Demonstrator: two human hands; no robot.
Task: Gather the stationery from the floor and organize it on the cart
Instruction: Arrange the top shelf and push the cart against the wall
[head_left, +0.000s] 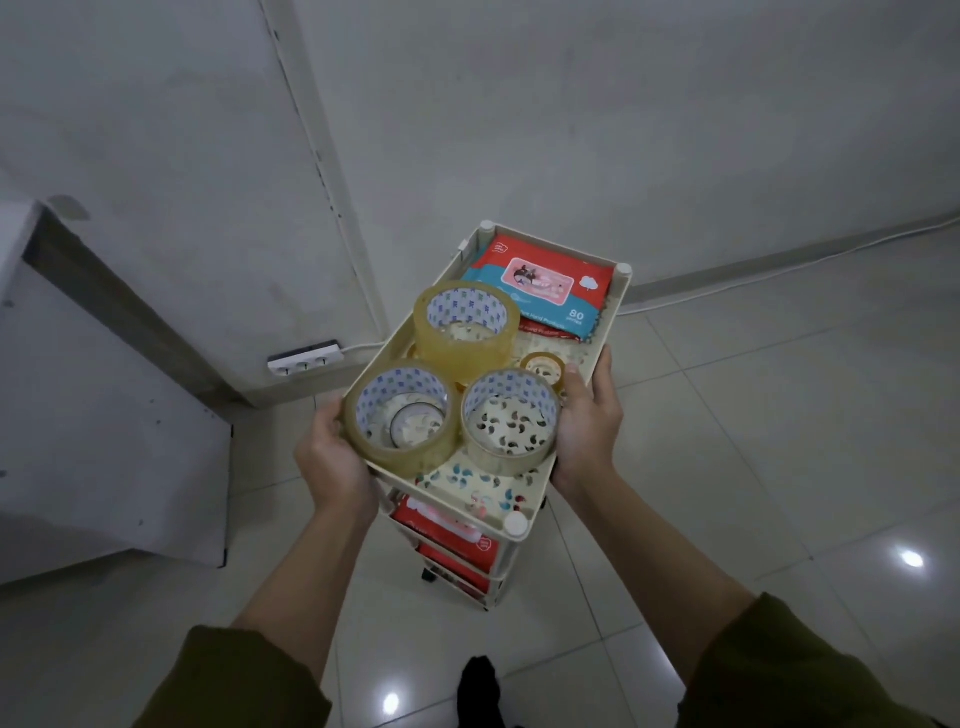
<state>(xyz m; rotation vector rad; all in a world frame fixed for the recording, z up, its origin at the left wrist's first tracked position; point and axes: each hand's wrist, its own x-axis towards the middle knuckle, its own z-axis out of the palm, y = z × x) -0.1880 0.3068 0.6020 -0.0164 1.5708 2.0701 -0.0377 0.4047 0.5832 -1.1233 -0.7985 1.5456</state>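
Against the cart's (602, 358) top-tray rims, the left hand (332, 457) and right hand (587, 421) each grip a side, arms outstretched. Three large tape rolls (402, 415) fill the near end, wipes pack (540, 283) beyond. Bare floor tiles (753, 441) lie rightward.

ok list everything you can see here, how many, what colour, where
large clear tape rolls: three, yellowish with blue-patterned white cores, top tray, near end
small clear tape roll: one, yellowish, beside the right hand
wet wipes packs: red and teal, stacked at the tray's far end; count unclear
red packs: on lower shelves, count unclear
cream plastic tiered cart: one, on the tiled floor
white power strip: one, at the wall base
left hand: grips the tray's left rim
right hand: grips the right rim
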